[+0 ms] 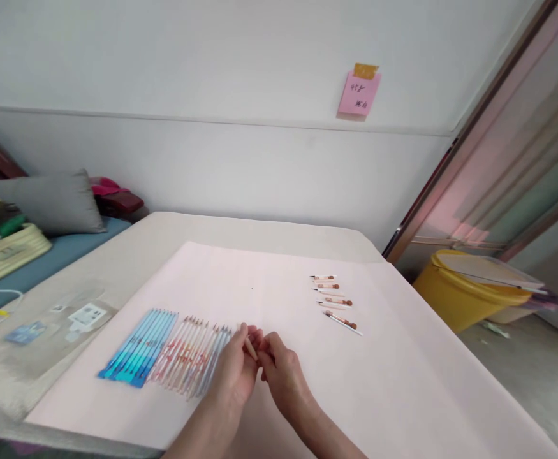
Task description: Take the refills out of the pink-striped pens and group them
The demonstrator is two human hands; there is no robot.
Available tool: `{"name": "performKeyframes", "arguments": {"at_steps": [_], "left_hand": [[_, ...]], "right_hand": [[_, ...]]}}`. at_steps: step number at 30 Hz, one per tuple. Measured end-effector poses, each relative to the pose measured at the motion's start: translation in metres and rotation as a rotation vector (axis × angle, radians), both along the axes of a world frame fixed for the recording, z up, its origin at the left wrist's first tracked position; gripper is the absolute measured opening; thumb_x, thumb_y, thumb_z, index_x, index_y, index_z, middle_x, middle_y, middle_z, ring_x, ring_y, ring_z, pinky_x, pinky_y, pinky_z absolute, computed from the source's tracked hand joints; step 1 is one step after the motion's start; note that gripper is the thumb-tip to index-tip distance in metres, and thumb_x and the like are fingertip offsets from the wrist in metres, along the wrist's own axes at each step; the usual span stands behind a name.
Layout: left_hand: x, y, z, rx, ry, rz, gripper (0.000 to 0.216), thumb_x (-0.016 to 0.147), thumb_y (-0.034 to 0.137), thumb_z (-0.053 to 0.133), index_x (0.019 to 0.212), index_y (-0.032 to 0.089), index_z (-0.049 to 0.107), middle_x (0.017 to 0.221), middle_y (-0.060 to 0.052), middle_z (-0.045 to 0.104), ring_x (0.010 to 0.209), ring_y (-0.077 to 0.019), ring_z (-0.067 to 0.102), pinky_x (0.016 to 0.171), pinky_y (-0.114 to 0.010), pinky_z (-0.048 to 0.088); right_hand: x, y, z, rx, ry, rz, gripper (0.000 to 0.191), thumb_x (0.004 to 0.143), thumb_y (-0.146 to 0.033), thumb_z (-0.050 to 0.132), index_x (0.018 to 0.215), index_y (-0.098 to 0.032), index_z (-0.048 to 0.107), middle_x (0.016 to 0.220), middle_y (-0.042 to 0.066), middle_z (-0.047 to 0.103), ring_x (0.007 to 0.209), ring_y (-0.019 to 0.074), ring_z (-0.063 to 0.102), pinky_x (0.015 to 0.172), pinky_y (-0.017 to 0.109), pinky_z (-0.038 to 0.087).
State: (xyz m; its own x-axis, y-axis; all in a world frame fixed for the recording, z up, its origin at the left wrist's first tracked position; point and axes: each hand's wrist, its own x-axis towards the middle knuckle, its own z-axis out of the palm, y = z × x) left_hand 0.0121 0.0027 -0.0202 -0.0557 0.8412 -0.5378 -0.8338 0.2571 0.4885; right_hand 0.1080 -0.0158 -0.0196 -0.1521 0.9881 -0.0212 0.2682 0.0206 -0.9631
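My left hand (234, 366) and my right hand (279, 370) meet over the front of a pale pink sheet (269, 287). Together their fingers pinch a small thin refill-like stick (250, 348), held between both hands. Just left of my hands lies a row of blue pens (139, 347), then a row of clear pen barrels with pink print (190, 357). Farther right on the sheet lie several short pen refills with orange-brown ends (336, 301), apart from my hands.
The sheet lies on a beige table (130, 255) against a white wall. Cards and a plastic sleeve (58, 322) lie at the left. A grey cushion (53, 204) and a cream case (6, 252) sit on a bench. A yellow bin (465, 296) stands right; a pink note (359, 92) hangs on the wall.
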Motion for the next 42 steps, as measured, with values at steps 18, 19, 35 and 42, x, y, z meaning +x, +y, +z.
{"name": "performKeyframes", "arguments": {"at_steps": [18, 19, 35, 42], "left_hand": [[0.005, 0.007, 0.000, -0.070, -0.051, 0.105, 0.016, 0.083, 0.014, 0.050, 0.067, 0.010, 0.054, 0.069, -0.010, 0.059, 0.069, -0.0171, 0.063, 0.064, -0.028, 0.054], [0.005, 0.007, 0.000, -0.066, -0.054, 0.103, 0.016, 0.083, 0.014, 0.050, 0.067, 0.010, 0.054, 0.069, -0.010, 0.059, 0.068, -0.0169, 0.063, 0.064, -0.028, 0.054], [0.007, 0.005, 0.002, -0.057, -0.072, 0.111, 0.016, 0.083, 0.017, 0.051, 0.068, 0.011, 0.053, 0.067, -0.009, 0.059, 0.066, -0.0160, 0.062, 0.063, -0.028, 0.054], [0.007, 0.006, 0.001, -0.055, -0.076, 0.129, 0.016, 0.083, 0.018, 0.050, 0.069, 0.011, 0.053, 0.067, -0.010, 0.059, 0.068, -0.0165, 0.063, 0.064, -0.027, 0.054]], "right_hand": [[0.017, 0.007, 0.003, 0.043, -0.064, 0.053, 0.012, 0.069, -0.010, 0.042, 0.068, -0.018, 0.051, 0.056, -0.003, 0.052, 0.053, 0.0094, 0.048, 0.052, 0.019, 0.036], [0.017, 0.007, 0.004, 0.066, -0.090, 0.048, 0.012, 0.070, -0.010, 0.042, 0.068, -0.018, 0.051, 0.057, -0.003, 0.052, 0.054, 0.0096, 0.048, 0.053, 0.019, 0.036], [0.012, 0.003, -0.005, 0.354, -0.394, -0.027, 0.012, 0.074, -0.012, 0.041, 0.065, -0.019, 0.041, 0.064, 0.000, 0.054, 0.054, 0.0111, 0.045, 0.053, 0.021, 0.032], [0.008, 0.000, -0.003, 0.287, -0.264, -0.005, 0.011, 0.071, -0.010, 0.041, 0.068, -0.019, 0.046, 0.062, -0.001, 0.054, 0.054, 0.0110, 0.045, 0.054, 0.020, 0.034]]}}
